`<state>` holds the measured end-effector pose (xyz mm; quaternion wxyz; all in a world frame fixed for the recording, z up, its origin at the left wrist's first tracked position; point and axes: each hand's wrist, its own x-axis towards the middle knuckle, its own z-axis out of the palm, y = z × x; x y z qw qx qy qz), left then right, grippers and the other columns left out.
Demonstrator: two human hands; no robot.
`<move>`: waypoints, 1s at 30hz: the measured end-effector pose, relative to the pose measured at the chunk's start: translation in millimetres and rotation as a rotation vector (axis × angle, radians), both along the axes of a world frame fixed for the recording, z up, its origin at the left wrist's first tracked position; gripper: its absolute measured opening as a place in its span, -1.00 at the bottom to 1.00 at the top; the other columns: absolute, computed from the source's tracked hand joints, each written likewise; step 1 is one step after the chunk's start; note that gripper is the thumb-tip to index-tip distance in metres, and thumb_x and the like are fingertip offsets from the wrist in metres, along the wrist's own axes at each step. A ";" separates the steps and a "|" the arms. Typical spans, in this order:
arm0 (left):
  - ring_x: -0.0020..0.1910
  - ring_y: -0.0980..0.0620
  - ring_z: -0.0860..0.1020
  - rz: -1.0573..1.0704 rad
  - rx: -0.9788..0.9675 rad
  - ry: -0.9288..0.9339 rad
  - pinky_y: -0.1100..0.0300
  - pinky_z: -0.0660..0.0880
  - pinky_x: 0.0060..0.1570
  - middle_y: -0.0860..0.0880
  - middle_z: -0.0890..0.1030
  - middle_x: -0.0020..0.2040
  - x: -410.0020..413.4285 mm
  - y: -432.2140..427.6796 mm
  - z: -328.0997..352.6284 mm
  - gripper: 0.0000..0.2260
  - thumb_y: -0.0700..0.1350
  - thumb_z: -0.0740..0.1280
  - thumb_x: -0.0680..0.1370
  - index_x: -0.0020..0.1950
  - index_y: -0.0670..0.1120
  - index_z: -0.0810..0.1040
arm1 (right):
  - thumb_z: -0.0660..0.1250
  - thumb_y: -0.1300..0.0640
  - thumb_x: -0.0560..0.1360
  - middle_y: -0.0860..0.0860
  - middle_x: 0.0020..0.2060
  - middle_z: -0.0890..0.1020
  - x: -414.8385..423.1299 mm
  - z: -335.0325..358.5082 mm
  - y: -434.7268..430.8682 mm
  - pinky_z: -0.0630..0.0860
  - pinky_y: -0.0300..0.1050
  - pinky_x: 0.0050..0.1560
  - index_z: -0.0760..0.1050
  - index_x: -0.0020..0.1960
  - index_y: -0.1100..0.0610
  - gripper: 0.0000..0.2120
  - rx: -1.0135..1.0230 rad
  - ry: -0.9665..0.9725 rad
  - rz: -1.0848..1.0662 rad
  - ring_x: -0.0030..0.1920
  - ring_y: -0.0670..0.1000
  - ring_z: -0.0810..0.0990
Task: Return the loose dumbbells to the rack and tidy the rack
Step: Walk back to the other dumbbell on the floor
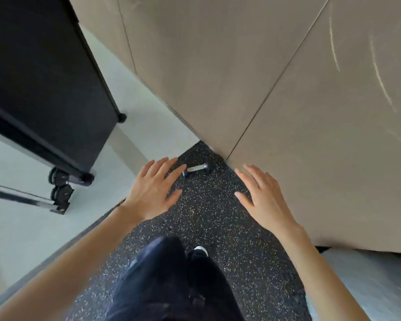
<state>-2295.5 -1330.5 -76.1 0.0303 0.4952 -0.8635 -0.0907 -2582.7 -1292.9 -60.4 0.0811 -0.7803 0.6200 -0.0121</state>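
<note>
- I see one small dumbbell (196,169) lying on its side on the black speckled mat (206,216), close to the corner where the mat meets the tan wall panels (287,89).
- The left hand (153,188) is palm down, fingers straight and slightly spread, holding nothing. Its fingertips sit just beside the dumbbell's left end.
- The right hand (262,195) is also palm down, fingers spread and empty, near the wall.
- A black wheeled cabinet (44,77) stands on the pale floor (21,228) to the left.

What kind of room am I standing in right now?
Most likely a gym or home workout area: a small dumbbell lies on black speckled rubber flooring near the wall, and a black piece of equipment on wheels stands to the left.
</note>
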 end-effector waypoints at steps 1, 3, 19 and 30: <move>0.33 -0.19 0.41 0.027 0.016 -0.003 -0.20 0.32 0.31 -0.15 0.42 0.38 -5.9 -0.2 -4.9 -0.46 0.19 0.07 0.54 0.44 -0.04 0.34 | 0.10 -0.10 0.54 0.09 0.42 0.32 -6.5 -5.4 -9.9 0.26 0.18 0.38 0.23 0.46 0.06 -0.47 0.015 -0.005 0.028 0.39 0.11 0.32; 0.34 -0.19 0.40 0.094 0.053 -0.013 -0.18 0.30 0.33 -0.15 0.41 0.39 -11.7 -0.4 -14.2 -0.46 0.19 0.06 0.54 0.44 -0.04 0.34 | 0.10 -0.10 0.54 0.09 0.42 0.32 -13.3 -15.7 -24.5 0.26 0.16 0.38 0.23 0.46 0.07 -0.47 0.053 -0.021 0.077 0.39 0.10 0.32; 0.37 -0.16 0.36 0.415 0.131 0.031 -0.15 0.27 0.35 -0.13 0.40 0.40 -32.2 -133.2 -75.4 -0.46 0.18 0.08 0.53 0.44 -0.05 0.36 | 0.29 -0.02 0.52 0.11 0.40 0.36 -4.9 -75.1 -255.2 0.34 0.16 0.32 0.28 0.44 0.09 -0.47 0.119 -0.001 0.497 0.36 0.15 0.36; 0.37 -0.12 0.38 0.473 0.214 0.042 -0.08 0.23 0.36 -0.13 0.38 0.42 -68.8 -202.4 -180.6 -0.48 0.15 0.11 0.54 0.43 -0.05 0.36 | 0.28 -0.03 0.53 0.07 0.42 0.35 -27.8 -187.4 -348.7 0.30 0.15 0.36 0.24 0.46 0.06 -0.45 0.277 -0.018 0.583 0.40 0.11 0.32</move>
